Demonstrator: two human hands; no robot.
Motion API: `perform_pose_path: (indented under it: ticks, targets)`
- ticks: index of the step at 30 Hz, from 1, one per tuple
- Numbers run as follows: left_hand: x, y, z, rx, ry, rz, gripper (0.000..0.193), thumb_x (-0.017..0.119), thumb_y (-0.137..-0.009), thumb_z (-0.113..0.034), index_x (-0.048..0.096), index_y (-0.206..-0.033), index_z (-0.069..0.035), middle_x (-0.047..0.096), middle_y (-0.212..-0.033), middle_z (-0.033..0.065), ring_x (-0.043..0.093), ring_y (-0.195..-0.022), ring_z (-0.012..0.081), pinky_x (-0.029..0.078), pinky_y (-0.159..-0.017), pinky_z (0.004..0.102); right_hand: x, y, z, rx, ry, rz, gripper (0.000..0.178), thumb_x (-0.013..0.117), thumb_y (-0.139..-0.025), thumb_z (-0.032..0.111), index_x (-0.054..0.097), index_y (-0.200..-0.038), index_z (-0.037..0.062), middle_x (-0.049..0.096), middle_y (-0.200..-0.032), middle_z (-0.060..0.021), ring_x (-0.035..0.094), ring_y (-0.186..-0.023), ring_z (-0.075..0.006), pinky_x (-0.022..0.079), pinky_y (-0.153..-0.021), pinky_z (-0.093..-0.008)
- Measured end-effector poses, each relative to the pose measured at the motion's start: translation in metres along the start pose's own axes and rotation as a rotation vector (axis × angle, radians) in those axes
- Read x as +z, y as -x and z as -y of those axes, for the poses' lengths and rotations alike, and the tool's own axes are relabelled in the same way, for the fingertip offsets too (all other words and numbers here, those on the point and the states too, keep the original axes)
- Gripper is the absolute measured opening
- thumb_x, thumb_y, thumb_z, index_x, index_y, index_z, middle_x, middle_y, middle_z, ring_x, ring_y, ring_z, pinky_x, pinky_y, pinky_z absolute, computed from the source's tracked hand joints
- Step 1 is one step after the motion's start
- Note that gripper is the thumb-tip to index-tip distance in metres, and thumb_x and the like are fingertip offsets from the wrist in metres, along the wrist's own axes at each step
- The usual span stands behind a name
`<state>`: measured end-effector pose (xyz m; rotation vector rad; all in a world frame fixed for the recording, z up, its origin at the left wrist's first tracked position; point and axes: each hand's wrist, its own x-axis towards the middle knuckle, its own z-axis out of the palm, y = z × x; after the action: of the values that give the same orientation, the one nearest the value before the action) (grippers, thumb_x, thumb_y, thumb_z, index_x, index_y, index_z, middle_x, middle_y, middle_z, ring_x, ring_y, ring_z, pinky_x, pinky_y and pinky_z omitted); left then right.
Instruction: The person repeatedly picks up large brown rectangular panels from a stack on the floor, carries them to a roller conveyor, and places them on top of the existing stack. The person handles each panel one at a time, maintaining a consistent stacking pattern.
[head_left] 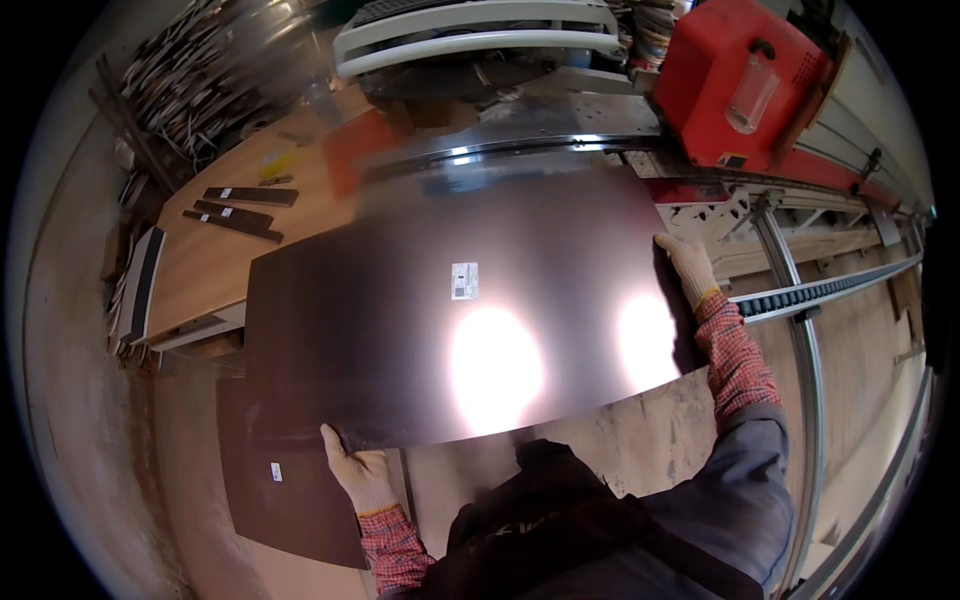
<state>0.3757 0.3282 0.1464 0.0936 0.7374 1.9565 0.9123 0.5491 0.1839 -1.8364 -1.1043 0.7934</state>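
A large, dark brown glossy panel (pixel 400 330) spans the middle of the head view, with a small white label (pixel 465 281) on its face and bright light reflections. My left hand (pixel 356 474), in a pale knit glove, grips its near edge at the lower left, thumb on top. My right hand (pixel 688 268), gloved the same way, holds the right edge; the fingers under the panel are hidden. Below and left of my left hand lies a second brown panel (pixel 270 515) with its own white label (pixel 276 472), partly covered by the first.
A wooden-topped table (pixel 190 270) at the left bears several narrow brown strips (pixel 240 215). Beyond the panel stands a metal machine bed (pixel 560 118), with a red machine housing (pixel 735 80) at far right. A cable chain (pixel 830 287) and metal rail (pixel 805 350) run along my right.
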Motion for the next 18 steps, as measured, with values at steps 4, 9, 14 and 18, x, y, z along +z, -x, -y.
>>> perform_pose_path:
  ticks: [4,9,14,18]
  targets:
    - [0.013,-0.024,0.026,-0.067,-0.010,-0.024,0.041,0.059,-0.110,-0.027,0.058,-0.140,0.001,0.065,-0.139,0.0094,0.062,-0.125,0.0226,0.053,-0.110,0.0372,-0.002,-0.003,0.019,-0.329,0.609,-0.210,0.053,0.073,-0.093,0.042,0.069,-0.127,0.0021,0.069,-0.118,-0.0194,0.065,-0.114,-0.0274,0.051,-0.093,-0.0406]
    - [0.064,-0.031,0.056,-0.033,-0.129,-0.105,0.045,0.060,-0.109,-0.031,0.056,-0.142,0.000,0.061,-0.143,0.0097,0.059,-0.130,0.0238,0.050,-0.111,0.0402,0.058,0.110,0.059,-0.944,0.755,0.295,0.063,0.081,-0.082,0.031,0.056,-0.133,0.0025,0.060,-0.127,-0.0188,0.057,-0.120,-0.0366,0.048,-0.107,-0.0489]
    - [0.067,-0.050,0.077,-0.134,-0.337,-0.240,0.050,0.060,-0.109,-0.037,0.056,-0.143,-0.001,0.061,-0.142,0.0099,0.058,-0.129,0.0244,0.047,-0.111,0.0415,0.092,0.140,0.026,-1.146,0.832,0.215,0.080,0.080,-0.076,0.054,0.057,-0.132,0.0012,0.060,-0.126,-0.0165,0.056,-0.122,-0.0366,0.048,-0.108,-0.0523]
    - [0.061,-0.060,0.081,-0.159,-0.402,-0.054,0.056,0.061,-0.108,-0.042,0.054,-0.146,-0.001,0.058,-0.146,0.0090,0.055,-0.131,0.0260,0.045,-0.111,0.0440,0.091,0.121,0.035,-1.091,0.831,0.170,0.084,0.072,-0.078,0.067,0.060,-0.130,0.0011,0.061,-0.129,-0.0151,0.057,-0.122,-0.0375,0.050,-0.104,-0.0529]
